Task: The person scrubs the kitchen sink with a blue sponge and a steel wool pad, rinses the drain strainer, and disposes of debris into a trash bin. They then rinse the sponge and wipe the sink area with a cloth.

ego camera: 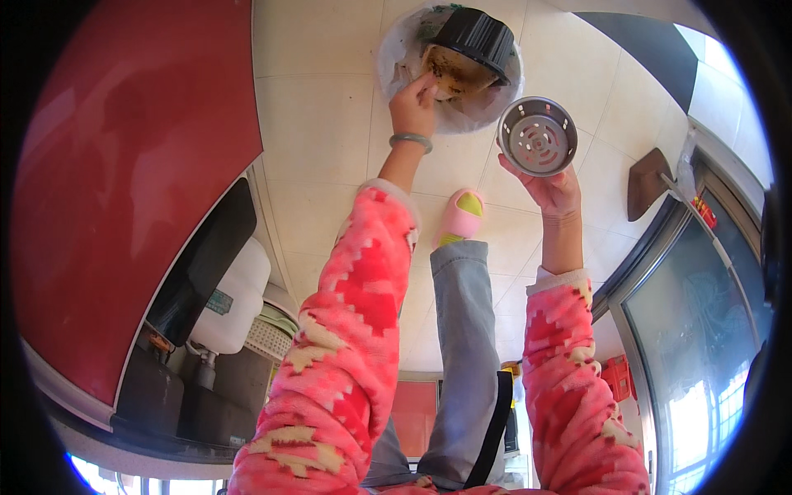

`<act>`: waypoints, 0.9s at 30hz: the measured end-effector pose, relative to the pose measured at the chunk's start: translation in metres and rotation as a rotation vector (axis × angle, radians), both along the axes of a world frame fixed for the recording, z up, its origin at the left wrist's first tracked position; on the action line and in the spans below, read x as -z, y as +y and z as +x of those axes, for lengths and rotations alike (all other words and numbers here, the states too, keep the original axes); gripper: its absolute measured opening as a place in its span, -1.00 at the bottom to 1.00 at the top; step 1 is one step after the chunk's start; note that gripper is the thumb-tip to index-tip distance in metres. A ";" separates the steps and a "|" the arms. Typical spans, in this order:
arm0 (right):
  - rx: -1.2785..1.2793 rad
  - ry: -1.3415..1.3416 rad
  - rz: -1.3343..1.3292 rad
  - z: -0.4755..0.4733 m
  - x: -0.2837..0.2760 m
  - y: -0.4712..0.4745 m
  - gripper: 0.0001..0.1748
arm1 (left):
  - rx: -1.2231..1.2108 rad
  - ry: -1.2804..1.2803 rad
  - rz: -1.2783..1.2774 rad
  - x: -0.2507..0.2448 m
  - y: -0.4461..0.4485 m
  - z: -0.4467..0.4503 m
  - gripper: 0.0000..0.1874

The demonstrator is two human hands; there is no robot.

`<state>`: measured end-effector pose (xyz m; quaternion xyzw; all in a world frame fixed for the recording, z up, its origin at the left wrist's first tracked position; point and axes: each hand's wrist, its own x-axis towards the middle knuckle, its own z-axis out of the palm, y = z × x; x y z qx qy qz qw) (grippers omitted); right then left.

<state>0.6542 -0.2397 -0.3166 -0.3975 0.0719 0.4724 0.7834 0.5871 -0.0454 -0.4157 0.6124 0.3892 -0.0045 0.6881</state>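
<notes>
My left hand (413, 106) is over a lined waste bin (391, 80), fingers pinched at the edge of a thin pale sheet (455, 69) stained brown with dark specks. Part of this sheet lies within the mouth of a ribbed black plastic container (479, 37), which is tipped on its side in the bin. Exactly what the sheet is, I cannot tell. My right hand (550, 192) holds a round metal sink strainer basket (538, 137) from beneath, its slotted bottom facing me. The strainer looks empty and is apart from the bin, to its lower right.
Pale floor tiles (315, 117) surround the bin. A red cabinet panel (142, 124) borders the left, above a white tank (232, 297). On the right are a brown dustpan (648, 184) and a glazed sliding door (687, 309). My slippered foot (461, 216) is below the bin.
</notes>
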 end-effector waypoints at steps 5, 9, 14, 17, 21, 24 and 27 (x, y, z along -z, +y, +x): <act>0.036 0.003 0.023 -0.008 -0.012 -0.010 0.04 | -0.297 -0.142 -0.761 -0.034 -0.006 -0.023 -0.64; 0.068 0.053 0.046 -0.012 -0.023 -0.006 0.03 | -0.235 -0.148 -0.731 -0.059 0.003 -0.028 -0.65; 0.073 0.026 0.040 -0.016 -0.024 -0.014 0.04 | 0.083 -0.136 -0.372 -0.114 0.030 -0.013 -0.71; 0.081 0.011 0.037 -0.013 -0.021 -0.020 0.04 | 0.112 -0.476 -0.712 -0.121 0.047 -0.008 -0.75; -0.027 0.009 0.014 -0.005 -0.006 -0.011 0.05 | -0.039 -0.521 -0.961 -0.038 0.038 -0.013 -0.65; -0.003 0.046 0.050 -0.001 -0.011 -0.010 -0.04 | -0.114 -0.076 -0.295 -0.012 0.015 0.004 -0.49; 0.020 0.053 0.052 -0.006 -0.018 -0.018 -0.03 | -0.182 -0.148 -0.751 -0.022 0.002 -0.014 -0.40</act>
